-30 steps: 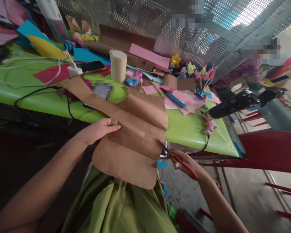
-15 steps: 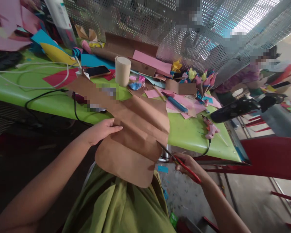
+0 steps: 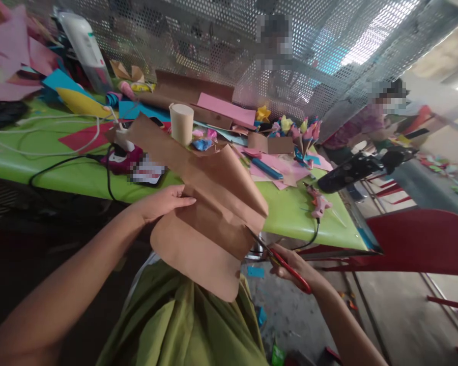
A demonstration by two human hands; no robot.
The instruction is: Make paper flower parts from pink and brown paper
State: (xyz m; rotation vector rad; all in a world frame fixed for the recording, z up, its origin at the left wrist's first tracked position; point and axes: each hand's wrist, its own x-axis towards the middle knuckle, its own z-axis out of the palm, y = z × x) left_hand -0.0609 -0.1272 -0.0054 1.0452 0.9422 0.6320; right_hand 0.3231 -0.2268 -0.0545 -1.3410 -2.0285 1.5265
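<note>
A large folded sheet of brown paper (image 3: 198, 254) with rounded corners spans my lap and the front edge of the green table. My left hand (image 3: 168, 203) pinches its left side, thumb on top and the other fingers hidden underneath. In my right hand (image 3: 290, 262) are red-handled scissors (image 3: 290, 269), their blades reaching into the paper's right edge. A long strip of the same paper (image 3: 156, 145) stretches up and left over the table. Another flap of it curls upward at the back right.
The green table (image 3: 290, 203) carries a beige paper cup (image 3: 182, 124), a pink glue gun (image 3: 318, 203), a black bottle (image 3: 347, 170), pink paper scraps, cables and paper flowers. A red chair (image 3: 420, 241) stands at right. Behind is a perforated metal panel, and a person sits beyond at right.
The view has shifted slightly, so the table things appear further left. The paper's back flap has risen and curled more. Both hands keep their holds, with the scissors at nearly the same spot.
</note>
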